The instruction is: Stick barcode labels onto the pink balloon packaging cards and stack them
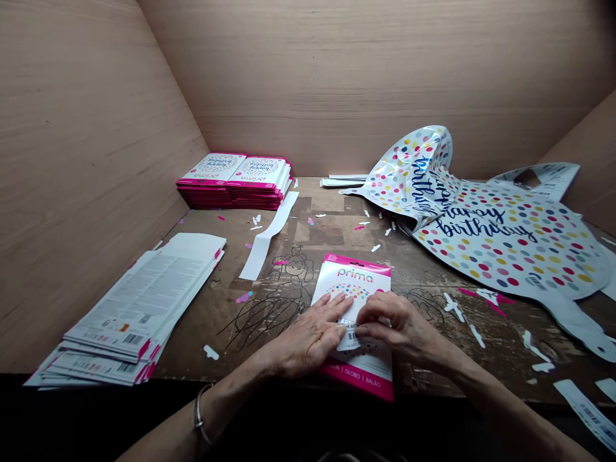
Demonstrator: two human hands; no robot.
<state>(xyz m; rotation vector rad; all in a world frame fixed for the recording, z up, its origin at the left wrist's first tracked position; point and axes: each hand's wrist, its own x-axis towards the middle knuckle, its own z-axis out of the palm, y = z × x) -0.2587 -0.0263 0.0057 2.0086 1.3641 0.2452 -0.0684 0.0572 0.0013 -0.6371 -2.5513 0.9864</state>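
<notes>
A pink and white prima balloon packet [353, 275] lies face up at the table's near edge. My left hand [312, 333] rests flat across its left side, fingers stretched out, thumb tip beside a small white barcode label [350, 341]. That label curls up a little over the middle of the packet. With fingertips pinched together, my right hand [397, 324] grips the label's right edge. Part of the packet's printed front is hidden under both hands.
Finished-looking packets [235, 170] stand stacked at the back left. Flat printed sleeves [139, 308] are piled at the left. Dotted "happy birthday" foil balloons [520, 237] spread over the right side. A white paper strip [269, 234], label strips [584, 410] and paper scraps lie about. Wooden panels enclose the table.
</notes>
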